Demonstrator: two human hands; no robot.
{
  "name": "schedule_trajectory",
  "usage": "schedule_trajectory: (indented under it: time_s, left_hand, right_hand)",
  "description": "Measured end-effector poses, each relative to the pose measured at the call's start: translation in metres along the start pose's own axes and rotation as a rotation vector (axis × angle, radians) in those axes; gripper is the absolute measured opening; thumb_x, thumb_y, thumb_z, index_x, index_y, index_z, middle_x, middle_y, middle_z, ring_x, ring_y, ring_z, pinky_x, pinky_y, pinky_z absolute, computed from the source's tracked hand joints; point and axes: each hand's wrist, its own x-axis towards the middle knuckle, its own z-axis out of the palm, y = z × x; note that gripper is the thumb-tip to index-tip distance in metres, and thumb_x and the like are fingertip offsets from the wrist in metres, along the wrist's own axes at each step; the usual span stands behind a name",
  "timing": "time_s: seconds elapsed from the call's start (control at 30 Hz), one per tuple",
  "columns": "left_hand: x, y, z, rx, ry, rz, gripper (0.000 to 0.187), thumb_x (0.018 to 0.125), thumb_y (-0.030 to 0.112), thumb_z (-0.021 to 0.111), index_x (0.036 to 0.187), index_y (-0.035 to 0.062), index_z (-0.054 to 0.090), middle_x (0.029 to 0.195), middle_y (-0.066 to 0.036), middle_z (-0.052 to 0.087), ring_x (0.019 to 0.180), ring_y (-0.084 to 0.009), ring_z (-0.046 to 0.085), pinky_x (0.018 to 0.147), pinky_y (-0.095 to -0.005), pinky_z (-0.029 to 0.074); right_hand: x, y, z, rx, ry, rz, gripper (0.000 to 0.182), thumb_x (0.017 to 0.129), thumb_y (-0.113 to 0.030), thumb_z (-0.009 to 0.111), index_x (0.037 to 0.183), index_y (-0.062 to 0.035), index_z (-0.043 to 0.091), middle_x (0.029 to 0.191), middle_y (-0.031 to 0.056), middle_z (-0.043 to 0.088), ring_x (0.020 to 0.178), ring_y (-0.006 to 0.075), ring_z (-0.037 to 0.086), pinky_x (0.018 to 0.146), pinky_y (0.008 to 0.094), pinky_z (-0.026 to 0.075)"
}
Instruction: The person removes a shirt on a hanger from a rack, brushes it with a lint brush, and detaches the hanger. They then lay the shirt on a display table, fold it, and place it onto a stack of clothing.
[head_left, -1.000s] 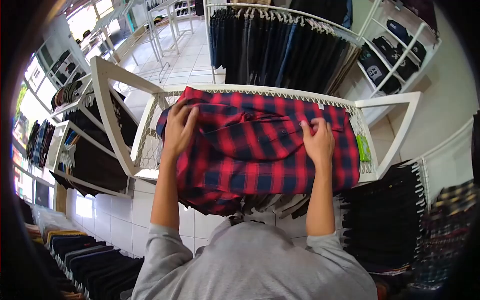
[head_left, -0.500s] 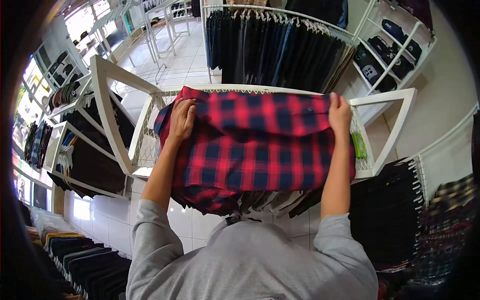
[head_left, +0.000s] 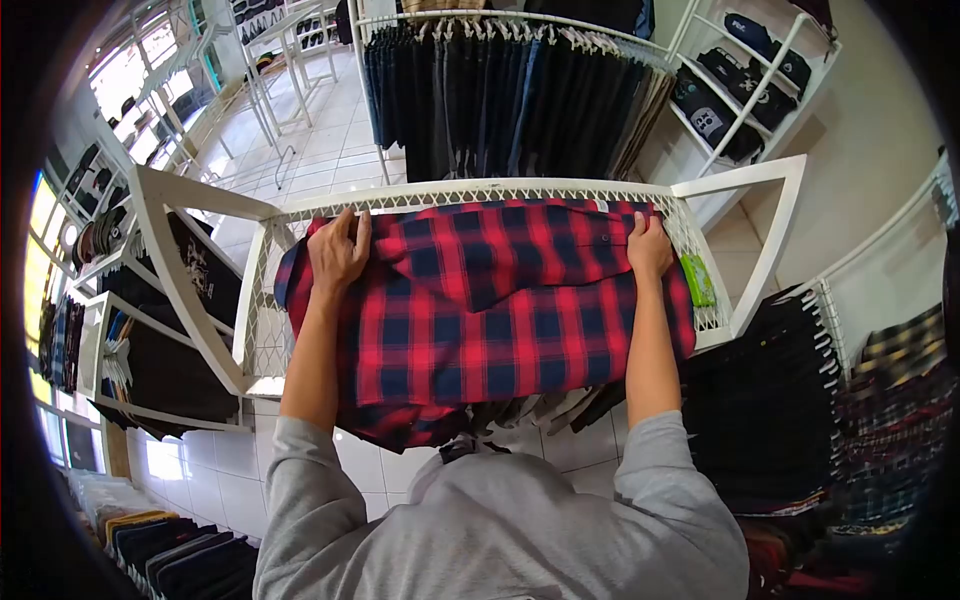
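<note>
A red and navy plaid shirt (head_left: 490,340) lies across a white mesh-topped rack (head_left: 255,340), its lower left part hanging over the near edge. My left hand (head_left: 338,250) rests on the upper left of the cloth, palm down with the fingers apart. At the upper right, my right hand (head_left: 649,247) is closed on the shirt's edge, near a small dark button. Just right of the shirt, a green packet (head_left: 698,281) lies on the mesh.
Dark trousers (head_left: 500,100) hang on a rail beyond the rack. Caps (head_left: 705,112) sit on shelves at the upper right. Black garments (head_left: 765,400) hang at the right, and folded or hung clothes (head_left: 190,550) fill the lower left.
The view has shifted slightly. The shirt's upper flap lies flatter, with a pointed fold now at its middle. My left hand's fingers have spread; my right hand still grips the edge.
</note>
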Motion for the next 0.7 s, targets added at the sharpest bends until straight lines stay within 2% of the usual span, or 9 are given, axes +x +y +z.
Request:
schedule_trajectory:
  time_s: [0.17, 0.23, 0.3, 0.37, 0.4, 0.53, 0.63, 0.67, 0.7]
  left_hand:
    - [0.000, -0.017, 0.009, 0.158, -0.322, -0.182, 0.042, 0.094, 0.044, 0.062, 0.079, 0.0050, 0.068, 0.072, -0.020, 0.067, 0.073, -0.0389, 0.068, 0.066, -0.0470, 0.051]
    - [0.008, -0.013, 0.001, 0.115, -0.091, -0.329, 0.044, 0.091, 0.046, 0.065, 0.080, 0.0039, 0.068, 0.081, -0.019, 0.071, 0.083, -0.0398, 0.069, 0.074, -0.0492, 0.053]
    - [0.008, -0.012, -0.002, 0.163, 0.006, -0.295, 0.045, 0.089, 0.049, 0.067, 0.084, 0.0036, 0.066, 0.088, -0.018, 0.072, 0.090, -0.0408, 0.069, 0.075, -0.0499, 0.052]
    - [0.006, -0.020, -0.001, 0.392, 0.138, -0.479, 0.049, 0.087, 0.053, 0.068, 0.089, 0.0036, 0.064, 0.093, -0.019, 0.071, 0.096, -0.0420, 0.068, 0.077, -0.0500, 0.052]
    - [0.004, -0.026, 0.000, 0.382, 0.034, -0.591, 0.055, 0.087, 0.058, 0.066, 0.095, 0.0034, 0.064, 0.095, -0.022, 0.071, 0.095, -0.0429, 0.068, 0.078, -0.0510, 0.052]
    - [-0.006, -0.029, -0.002, 0.185, -0.013, -0.666, 0.059, 0.093, 0.059, 0.059, 0.095, 0.0000, 0.066, 0.097, -0.025, 0.071, 0.094, -0.0449, 0.067, 0.081, -0.0522, 0.051]
    - [-0.011, -0.048, 0.014, -0.019, 0.002, -0.708, 0.058, 0.096, 0.055, 0.057, 0.098, -0.0021, 0.067, 0.096, -0.026, 0.071, 0.095, -0.0459, 0.067, 0.083, -0.0511, 0.051]
    - [-0.011, -0.054, 0.017, -0.079, -0.042, -0.764, 0.054, 0.099, 0.050, 0.056, 0.107, -0.0027, 0.067, 0.101, -0.027, 0.070, 0.099, -0.0441, 0.067, 0.086, -0.0455, 0.050]
    - [-0.018, -0.069, 0.034, -0.168, 0.091, -0.718, 0.051, 0.102, 0.046, 0.053, 0.106, -0.0029, 0.066, 0.098, -0.028, 0.069, 0.097, -0.0439, 0.067, 0.086, -0.0462, 0.049]
  right_hand:
    - [0.007, 0.002, 0.004, -0.063, -0.028, -0.019, 0.048, 0.101, -0.051, 0.049, 0.111, -0.0080, 0.067, 0.107, 0.0213, 0.072, 0.101, 0.0431, 0.068, 0.085, 0.0562, 0.052]
    - [0.016, 0.000, 0.000, -0.082, -0.019, -0.029, 0.046, 0.100, -0.049, 0.050, 0.110, -0.0078, 0.067, 0.105, 0.0203, 0.073, 0.100, 0.0429, 0.068, 0.086, 0.0559, 0.052]
    - [0.025, 0.001, 0.001, -0.077, -0.068, -0.011, 0.046, 0.099, -0.049, 0.053, 0.112, -0.0071, 0.066, 0.112, 0.0214, 0.071, 0.107, 0.0427, 0.066, 0.090, 0.0544, 0.052]
    - [0.028, 0.004, 0.011, -0.149, -0.051, 0.030, 0.055, 0.097, -0.055, 0.054, 0.123, -0.0084, 0.063, 0.130, 0.0252, 0.062, 0.120, 0.0440, 0.060, 0.098, 0.0537, 0.049]
    - [0.029, -0.001, 0.011, -0.191, -0.056, 0.137, 0.073, 0.091, -0.065, 0.058, 0.131, -0.0035, 0.056, 0.138, 0.0267, 0.055, 0.127, 0.0437, 0.055, 0.103, 0.0531, 0.046]
    - [0.022, -0.017, 0.000, -0.185, -0.054, 0.247, 0.101, 0.078, -0.076, 0.067, 0.135, 0.0056, 0.050, 0.133, 0.0290, 0.055, 0.121, 0.0425, 0.059, 0.101, 0.0512, 0.049]
    - [0.019, -0.025, -0.005, -0.210, -0.026, 0.303, 0.099, 0.077, -0.077, 0.067, 0.130, 0.0056, 0.057, 0.131, 0.0282, 0.058, 0.122, 0.0414, 0.059, 0.099, 0.0506, 0.050]
    - [0.020, -0.024, -0.005, -0.209, -0.035, 0.295, 0.099, 0.077, -0.077, 0.067, 0.130, 0.0056, 0.057, 0.131, 0.0282, 0.058, 0.122, 0.0414, 0.059, 0.099, 0.0506, 0.050]
    - [0.020, -0.023, -0.005, -0.218, -0.083, 0.260, 0.094, 0.079, -0.076, 0.066, 0.127, 0.0049, 0.060, 0.130, 0.0272, 0.060, 0.122, 0.0408, 0.059, 0.098, 0.0507, 0.051]
